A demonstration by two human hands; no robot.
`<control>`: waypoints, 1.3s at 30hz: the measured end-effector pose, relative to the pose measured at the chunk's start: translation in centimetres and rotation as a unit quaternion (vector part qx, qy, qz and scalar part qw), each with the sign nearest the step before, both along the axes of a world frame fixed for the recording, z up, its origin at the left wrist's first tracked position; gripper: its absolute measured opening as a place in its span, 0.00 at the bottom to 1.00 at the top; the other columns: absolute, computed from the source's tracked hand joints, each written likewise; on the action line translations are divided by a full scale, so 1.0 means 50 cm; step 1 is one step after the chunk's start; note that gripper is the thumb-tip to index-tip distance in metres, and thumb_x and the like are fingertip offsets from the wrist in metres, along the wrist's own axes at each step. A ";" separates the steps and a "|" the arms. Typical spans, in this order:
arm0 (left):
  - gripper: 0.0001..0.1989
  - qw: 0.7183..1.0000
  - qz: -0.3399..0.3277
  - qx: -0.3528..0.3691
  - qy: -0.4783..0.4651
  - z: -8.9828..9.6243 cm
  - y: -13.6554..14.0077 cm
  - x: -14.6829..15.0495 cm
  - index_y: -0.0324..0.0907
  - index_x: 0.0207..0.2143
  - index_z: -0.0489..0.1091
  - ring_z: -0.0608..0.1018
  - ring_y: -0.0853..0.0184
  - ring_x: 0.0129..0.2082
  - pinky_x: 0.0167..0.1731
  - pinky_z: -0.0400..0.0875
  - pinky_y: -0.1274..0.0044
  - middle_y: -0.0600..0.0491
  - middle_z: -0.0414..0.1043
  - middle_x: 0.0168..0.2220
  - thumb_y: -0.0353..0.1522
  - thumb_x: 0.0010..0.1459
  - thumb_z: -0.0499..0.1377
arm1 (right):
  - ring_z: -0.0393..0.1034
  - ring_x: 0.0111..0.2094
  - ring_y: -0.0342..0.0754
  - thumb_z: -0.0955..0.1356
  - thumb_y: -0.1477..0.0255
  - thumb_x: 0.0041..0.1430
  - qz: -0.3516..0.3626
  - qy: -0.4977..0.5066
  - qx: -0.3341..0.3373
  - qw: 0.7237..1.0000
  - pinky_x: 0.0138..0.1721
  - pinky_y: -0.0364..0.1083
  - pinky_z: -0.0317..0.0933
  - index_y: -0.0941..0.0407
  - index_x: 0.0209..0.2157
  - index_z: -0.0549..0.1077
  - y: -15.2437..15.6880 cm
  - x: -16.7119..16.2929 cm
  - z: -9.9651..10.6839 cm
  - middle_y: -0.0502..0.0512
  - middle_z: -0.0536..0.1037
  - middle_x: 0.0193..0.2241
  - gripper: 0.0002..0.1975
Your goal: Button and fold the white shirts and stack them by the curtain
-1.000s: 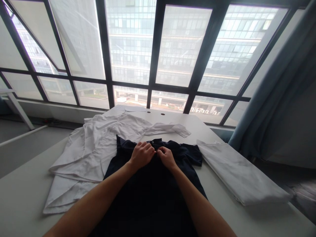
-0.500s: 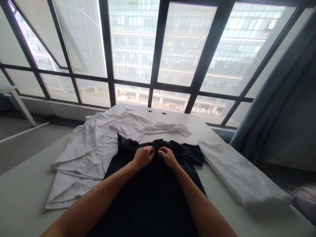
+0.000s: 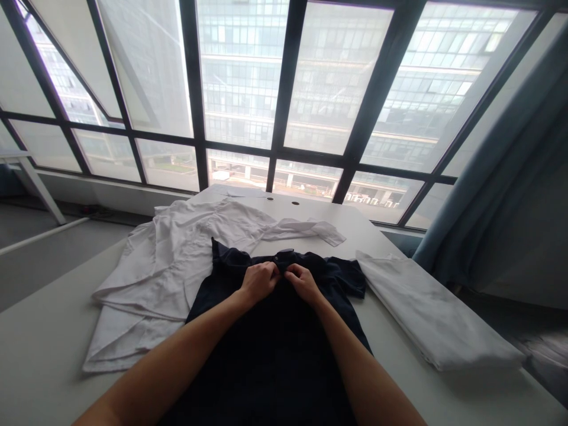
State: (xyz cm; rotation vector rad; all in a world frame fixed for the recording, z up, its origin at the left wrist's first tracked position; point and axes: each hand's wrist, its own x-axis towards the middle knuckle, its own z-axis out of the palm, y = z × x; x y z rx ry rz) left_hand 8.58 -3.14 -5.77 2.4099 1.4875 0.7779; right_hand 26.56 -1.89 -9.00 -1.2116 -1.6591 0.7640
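A dark navy short-sleeved shirt [image 3: 328, 275] lies on the white table, its collar [image 3: 284, 255] toward the far side and its sleeves spread left and right. Just below the collar, my left hand [image 3: 261, 279] pinches the front of the shirt. Close beside it, my right hand [image 3: 303, 280] is closed on the same front with bent fingers. A small gap separates the two hands. The fingertips and the exact bit of cloth between them are hidden. A small button seems to show near the collar.
Left of the navy shirt a rumpled white shirt [image 3: 177, 260] spreads over the table [image 3: 39, 349], one sleeve reaching behind the collar. To the right lies a folded white cloth [image 3: 439, 313]. Windows stand behind the table, with a blue-grey curtain [image 3: 483, 171] at the right.
Almost nothing differs. Both hands stay at the shirt's front below the collar, with only a very slight shift of the fingers and of the view.
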 end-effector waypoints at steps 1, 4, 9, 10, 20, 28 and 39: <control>0.06 1.000 0.000 0.000 -0.002 -0.001 0.001 0.000 0.43 0.36 0.75 0.79 0.60 0.38 0.38 0.69 0.74 0.49 0.78 0.38 0.34 0.60 0.59 | 0.66 0.29 0.46 0.67 0.62 0.50 0.000 -0.008 0.003 1.000 0.34 0.45 0.61 0.56 0.27 0.71 0.000 0.000 0.000 0.49 0.73 0.25 0.11; 0.06 1.000 -0.004 0.009 -0.002 -0.007 0.001 -0.001 0.43 0.37 0.74 0.79 0.60 0.39 0.38 0.69 0.74 0.49 0.78 0.38 0.33 0.61 0.57 | 0.67 0.30 0.47 0.67 0.63 0.51 0.001 -0.025 0.002 1.000 0.35 0.46 0.62 0.57 0.27 0.73 -0.001 0.000 -0.001 0.51 0.75 0.26 0.11; 0.06 0.999 -0.012 0.039 -0.006 -0.017 0.004 -0.001 0.43 0.37 0.73 0.77 0.61 0.41 0.41 0.69 0.74 0.49 0.76 0.38 0.31 0.63 0.56 | 0.66 0.27 0.46 0.67 0.63 0.51 0.014 -0.021 -0.014 1.000 0.32 0.44 0.61 0.57 0.27 0.73 -0.002 -0.002 -0.005 0.50 0.74 0.24 0.11; 0.06 0.999 -0.015 0.045 -0.009 -0.018 0.005 -0.002 0.43 0.37 0.73 0.77 0.61 0.41 0.41 0.69 0.74 0.49 0.76 0.37 0.31 0.63 0.56 | 0.66 0.27 0.46 0.67 0.63 0.51 0.015 -0.019 -0.015 1.000 0.32 0.44 0.61 0.57 0.27 0.74 -0.002 -0.003 -0.006 0.50 0.74 0.24 0.11; 0.08 0.993 -0.050 0.062 -0.085 -0.032 0.016 -0.003 0.43 0.31 0.76 0.74 0.61 0.41 0.46 0.70 0.72 0.49 0.76 0.35 0.27 0.59 0.57 | 0.68 0.27 0.46 0.67 0.63 0.52 0.015 -0.016 -0.007 1.000 0.31 0.44 0.62 0.58 0.28 0.76 -0.002 -0.004 -0.009 0.52 0.76 0.24 0.12; 0.05 0.990 -0.025 0.044 -0.129 -0.040 0.023 -0.002 0.42 0.33 0.77 0.77 0.61 0.40 0.45 0.70 0.71 0.49 0.78 0.34 0.26 0.56 0.62 | 0.69 0.29 0.47 0.67 0.63 0.52 0.018 -0.032 -0.003 0.999 0.33 0.45 0.63 0.58 0.28 0.76 -0.002 -0.004 -0.008 0.52 0.77 0.25 0.12; 0.04 0.995 0.012 -0.036 -0.091 -0.038 0.023 0.001 0.40 0.34 0.76 0.79 0.58 0.40 0.39 0.69 0.73 0.48 0.79 0.35 0.32 0.56 0.63 | 0.68 0.28 0.47 0.67 0.64 0.53 0.012 -0.062 -0.007 0.998 0.31 0.44 0.61 0.58 0.29 0.74 -0.002 -0.005 -0.012 0.51 0.75 0.23 0.11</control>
